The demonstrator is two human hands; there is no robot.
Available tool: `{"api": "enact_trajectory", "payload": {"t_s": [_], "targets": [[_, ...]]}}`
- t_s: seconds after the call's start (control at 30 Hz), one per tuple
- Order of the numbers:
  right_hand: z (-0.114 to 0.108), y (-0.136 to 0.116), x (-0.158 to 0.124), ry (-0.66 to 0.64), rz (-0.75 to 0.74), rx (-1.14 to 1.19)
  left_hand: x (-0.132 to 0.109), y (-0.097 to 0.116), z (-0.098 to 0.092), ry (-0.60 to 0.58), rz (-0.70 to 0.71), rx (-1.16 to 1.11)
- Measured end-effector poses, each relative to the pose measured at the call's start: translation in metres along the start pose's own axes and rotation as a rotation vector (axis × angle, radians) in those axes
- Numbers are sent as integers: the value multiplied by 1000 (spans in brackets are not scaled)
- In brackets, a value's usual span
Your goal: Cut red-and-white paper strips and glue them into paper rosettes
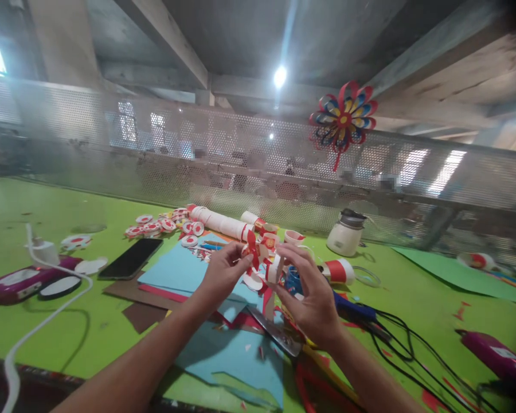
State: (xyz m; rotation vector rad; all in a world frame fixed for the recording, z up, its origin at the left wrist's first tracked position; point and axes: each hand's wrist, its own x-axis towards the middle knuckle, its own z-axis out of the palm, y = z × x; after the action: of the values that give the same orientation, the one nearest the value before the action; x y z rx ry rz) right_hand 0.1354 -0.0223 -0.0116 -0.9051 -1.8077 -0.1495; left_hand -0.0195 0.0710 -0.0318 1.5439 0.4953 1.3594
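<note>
My left hand (227, 271) pinches a small cut red paper piece (253, 250) between thumb and fingertips. Close beside it, my right hand (310, 291) grips a short white paper-cup piece with a red band (273, 271). The two pieces are very near each other; whether they touch, I cannot tell. Below the hands, scissors (279, 335) with red and yellow handles lie on light blue paper sheets (223, 350). A blue-handled tool with a black cord (355, 308) rests right of my right hand.
Nested white paper cups (221, 222) lie behind the hands, with several red-and-white discs (151, 225) to their left. A black phone (131, 258), a purple power strip (30, 278) and a white cable are at left. A white jug (346, 234) and green paper (460, 275) are at right.
</note>
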Motion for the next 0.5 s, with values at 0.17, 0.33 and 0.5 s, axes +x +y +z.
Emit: {"api": "enact_trajectory", "payload": {"t_s": [0.17, 0.33, 0.5], "targets": [[3, 0, -4, 35, -27, -54, -2, 1, 3, 26, 54, 18], [7, 1, -9, 53, 82, -47, -4, 2, 5, 67, 91, 57], [10, 0, -10, 53, 160, -43, -5, 3, 7, 52, 118, 78]]}}
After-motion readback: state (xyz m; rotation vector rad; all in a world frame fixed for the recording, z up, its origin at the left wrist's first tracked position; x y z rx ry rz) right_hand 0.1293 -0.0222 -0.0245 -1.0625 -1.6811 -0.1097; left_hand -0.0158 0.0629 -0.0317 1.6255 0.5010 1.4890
